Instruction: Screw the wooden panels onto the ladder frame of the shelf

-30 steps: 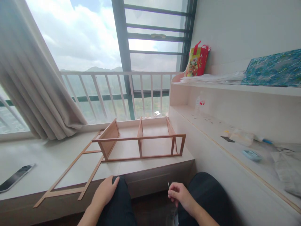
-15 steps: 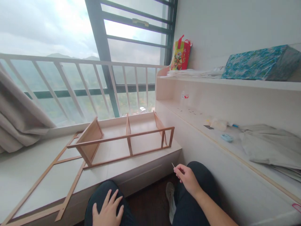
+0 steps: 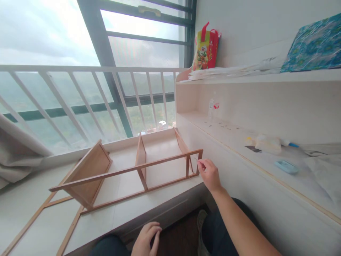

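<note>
My right hand pinches a small thin rod, like a screw or pin, between thumb and fingertips. It is at the right end of a wooden rack that lies on its side on the white ledge, close to its short end bar. I cannot tell whether the rod touches the wood. Low in front, my left hand hangs loosely curled near my left knee, nothing visible in it. A flat wooden frame lies at the left, partly under the rack.
Along the right runs a white shelf unit with several small dark pieces, a clear bottle, a plastic bag and a light-blue case. Above are a red-green bag and a blue patterned box. White railing stands behind the ledge.
My right hand has risen from above my right knee to the rack's right end, carrying the thin rod. The left hand has lifted off my knee, moved right and curled. The view has shifted.
</note>
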Available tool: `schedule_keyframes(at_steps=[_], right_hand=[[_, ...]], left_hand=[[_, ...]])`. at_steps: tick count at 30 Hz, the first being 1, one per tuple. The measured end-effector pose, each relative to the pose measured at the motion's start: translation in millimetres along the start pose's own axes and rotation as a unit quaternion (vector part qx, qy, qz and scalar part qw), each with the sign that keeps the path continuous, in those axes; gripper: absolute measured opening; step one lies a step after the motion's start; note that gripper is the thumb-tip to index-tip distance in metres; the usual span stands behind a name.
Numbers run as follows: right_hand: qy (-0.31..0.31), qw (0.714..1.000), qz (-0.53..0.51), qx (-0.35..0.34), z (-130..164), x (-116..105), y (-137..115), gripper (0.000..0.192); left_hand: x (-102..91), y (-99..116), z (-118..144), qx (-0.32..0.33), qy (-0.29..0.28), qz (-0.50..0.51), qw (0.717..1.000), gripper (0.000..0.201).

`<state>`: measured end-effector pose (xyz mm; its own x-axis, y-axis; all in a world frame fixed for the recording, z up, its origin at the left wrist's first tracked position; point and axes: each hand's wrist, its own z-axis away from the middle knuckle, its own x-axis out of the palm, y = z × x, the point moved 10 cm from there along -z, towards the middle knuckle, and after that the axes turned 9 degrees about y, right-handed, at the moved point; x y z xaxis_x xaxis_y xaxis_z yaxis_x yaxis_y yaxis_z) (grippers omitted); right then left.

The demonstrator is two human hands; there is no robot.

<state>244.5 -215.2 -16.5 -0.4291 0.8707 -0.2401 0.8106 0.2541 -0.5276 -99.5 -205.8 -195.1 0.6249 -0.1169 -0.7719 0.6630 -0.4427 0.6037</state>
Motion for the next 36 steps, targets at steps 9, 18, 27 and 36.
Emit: schedule_keyframes(at_steps=[9,18,27,36], right_hand=[[-0.009,0.999,-0.013,-0.046,-31.4,24.8,12.1,0.022],[-0.14,0.968,-0.079,0.192,-10.3,52.9,56.4,0.023],[-0.106,0.971,-0.075,0.202,-20.8,45.1,54.4,0.018],[-0.106,0.967,-0.036,0.231,-15.5,42.2,57.0,0.027]], left_hand=[[8.9,124.8,-156.9,0.129,0.17,0.139,0.967,0.024],[48.1,172.1,-257.6,0.186,0.166,0.223,0.942,0.028],[77.7,174.5,-263.3,0.27,0.1,0.294,0.912,0.038],[90.1,153.9,-245.4,0.318,0.104,0.29,0.897,0.023]])
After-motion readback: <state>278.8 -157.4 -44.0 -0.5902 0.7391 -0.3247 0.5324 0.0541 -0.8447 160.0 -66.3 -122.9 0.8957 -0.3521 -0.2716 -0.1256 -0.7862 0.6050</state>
